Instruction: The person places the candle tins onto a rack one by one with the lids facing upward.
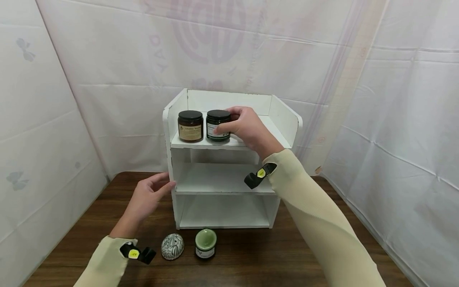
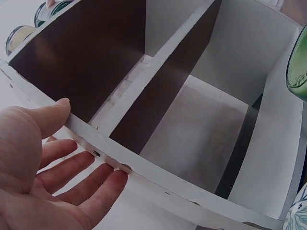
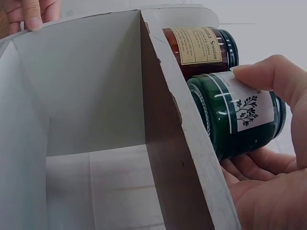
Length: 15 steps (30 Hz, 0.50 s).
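A white three-tier shelf unit (image 1: 172, 159) stands on a dark wooden table. On its top tier a brown jar (image 1: 190, 126) with a black lid stands beside a dark green jar (image 1: 217, 124). My right hand (image 1: 241, 125) grips the green jar (image 3: 240, 117) on that tier, thumb on its label. The brown jar (image 3: 201, 44) sits just behind it in the right wrist view. With straight fingers, my left hand (image 1: 152, 191) rests against the shelf's left side panel (image 2: 139, 175), thumb at its front edge.
In front of the shelf lie a patterned egg-shaped ornament (image 1: 172, 246) and a small green pot (image 1: 206, 242) with a label. White cloth walls close in the table on three sides. The two lower tiers (image 1: 222, 179) hold nothing.
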Tool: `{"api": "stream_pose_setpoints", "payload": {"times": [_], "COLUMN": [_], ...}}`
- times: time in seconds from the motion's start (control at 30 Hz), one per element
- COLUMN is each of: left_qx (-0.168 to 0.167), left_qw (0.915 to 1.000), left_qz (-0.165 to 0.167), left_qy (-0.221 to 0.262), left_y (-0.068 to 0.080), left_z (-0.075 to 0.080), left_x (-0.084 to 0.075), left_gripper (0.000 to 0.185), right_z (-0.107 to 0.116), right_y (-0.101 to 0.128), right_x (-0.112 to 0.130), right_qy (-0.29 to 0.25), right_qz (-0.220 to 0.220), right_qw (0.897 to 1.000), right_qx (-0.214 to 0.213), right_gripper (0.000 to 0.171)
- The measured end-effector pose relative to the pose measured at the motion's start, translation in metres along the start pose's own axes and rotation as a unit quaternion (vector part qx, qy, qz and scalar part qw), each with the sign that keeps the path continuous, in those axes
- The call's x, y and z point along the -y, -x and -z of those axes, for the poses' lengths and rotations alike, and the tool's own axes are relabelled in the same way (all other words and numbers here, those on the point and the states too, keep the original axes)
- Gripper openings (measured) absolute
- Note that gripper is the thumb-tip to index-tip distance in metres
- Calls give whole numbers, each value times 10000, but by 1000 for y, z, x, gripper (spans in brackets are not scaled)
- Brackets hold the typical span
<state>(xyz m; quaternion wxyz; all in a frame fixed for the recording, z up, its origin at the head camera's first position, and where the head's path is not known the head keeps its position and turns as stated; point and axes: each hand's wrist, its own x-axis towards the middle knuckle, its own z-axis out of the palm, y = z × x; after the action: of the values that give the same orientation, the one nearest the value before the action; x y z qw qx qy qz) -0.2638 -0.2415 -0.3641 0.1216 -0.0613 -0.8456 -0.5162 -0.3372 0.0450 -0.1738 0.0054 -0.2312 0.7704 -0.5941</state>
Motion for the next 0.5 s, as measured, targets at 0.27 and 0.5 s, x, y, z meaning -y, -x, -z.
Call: {"api": "stream_pose_setpoints", "payload": {"times": [0.27,0.5], "left_qx": [11,37], "left_qw": [10000,10000], "left_qz": [0,53], "left_qy": [16,53], "left_y": [0,0], "left_z": [0,0], "left_x": [-1,-1], "left_gripper": [61,61], "right_z": [1,1], "right_y": [-2,-2], "right_x": [0,-2], "right_qy": [-41,49], "right_qz": [-87,-65], "right_qw": [9999,10000], "right_qx": [39,35], "right_gripper": [50,50]}}
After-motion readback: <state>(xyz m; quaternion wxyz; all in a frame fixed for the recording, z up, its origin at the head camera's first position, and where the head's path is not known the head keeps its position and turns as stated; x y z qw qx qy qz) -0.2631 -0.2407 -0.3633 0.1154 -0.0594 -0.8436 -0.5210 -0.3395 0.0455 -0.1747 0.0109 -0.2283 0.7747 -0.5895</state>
